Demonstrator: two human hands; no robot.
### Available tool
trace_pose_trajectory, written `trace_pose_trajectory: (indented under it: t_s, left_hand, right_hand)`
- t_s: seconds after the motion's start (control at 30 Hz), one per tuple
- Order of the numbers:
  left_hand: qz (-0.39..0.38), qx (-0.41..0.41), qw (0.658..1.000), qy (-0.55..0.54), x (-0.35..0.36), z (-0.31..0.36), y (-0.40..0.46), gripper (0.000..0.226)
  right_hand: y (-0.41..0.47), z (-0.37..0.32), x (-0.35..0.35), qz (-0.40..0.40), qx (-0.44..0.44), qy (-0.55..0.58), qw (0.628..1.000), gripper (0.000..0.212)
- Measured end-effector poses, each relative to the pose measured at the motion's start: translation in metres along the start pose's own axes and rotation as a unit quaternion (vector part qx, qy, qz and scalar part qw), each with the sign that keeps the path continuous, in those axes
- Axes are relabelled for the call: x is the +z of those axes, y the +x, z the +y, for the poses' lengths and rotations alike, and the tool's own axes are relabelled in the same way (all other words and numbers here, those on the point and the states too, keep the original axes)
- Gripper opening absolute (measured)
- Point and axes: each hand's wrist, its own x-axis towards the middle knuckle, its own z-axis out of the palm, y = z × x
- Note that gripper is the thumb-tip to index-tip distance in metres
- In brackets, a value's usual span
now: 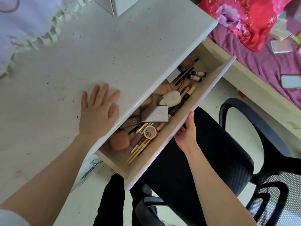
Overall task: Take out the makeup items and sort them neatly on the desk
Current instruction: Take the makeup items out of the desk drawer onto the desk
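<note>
Left hand (99, 111) flat on table (65, 70), fingers straight, bracing. Right hand (185, 132) grips front panel of drawer (210, 98), thumb over rim, fingers beneath; drawer open. Makeup items (156, 115) lie jumbled inside drawer: palettes, pencils, round compact (150, 132). None on table yet.

One open drawer (210, 88), two small dark-capped bottles (196, 76), one round compact (150, 132), two hands, one chair (228, 144)

I see a white, speckled bench (101, 51). My left hand (99, 110) rests flat near its front edge. A white box (114, 4) stands at the back.
</note>
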Motion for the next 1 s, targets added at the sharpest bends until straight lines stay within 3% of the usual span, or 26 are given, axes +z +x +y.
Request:
trace_pose_trajectory:
  t_s: [0.27, 0.37, 0.5, 0.63, 0.83, 1.0]
  left_hand:
    - [-0.003, 0.003, 1.000, 0.005, 0.000, 0.001, 0.000, 0.051]
    - [-0.007, 0.003, 1.000, 0.005, 0.001, 0.000, 0.000, 0.051]
    - [-0.011, 0.004, 1.000, 0.002, 0.000, 0.000, 0.000, 0.052]
    - [-0.002, 0.009, 1.000, 0.002, 0.000, -0.001, -0.001, 0.051]
    - [-0.005, 0.010, 1.000, -0.001, 0.000, -0.002, -0.001, 0.051]
    - [-0.008, 0.000, 1.000, -0.013, -0.002, 0.002, -0.002, 0.053]
  right_hand:
    - [-0.002, 0.000, 0.001, 0.011, 0.010, 0.012, 1.000, 0.044]
    - [-0.005, -0.003, 0.006, 0.056, 0.006, -0.020, 0.998, 0.040]
    - [-0.015, 0.002, 0.018, 0.123, -0.049, -0.206, 0.970, 0.024]
    - [-0.021, 0.010, 0.022, 0.140, -0.066, -0.355, 0.922, 0.046]
    - [-0.024, 0.010, 0.018, 0.146, -0.083, -0.372, 0.913, 0.048]
    - [-0.026, 0.014, -0.005, 0.157, -0.076, -0.355, 0.919, 0.021]
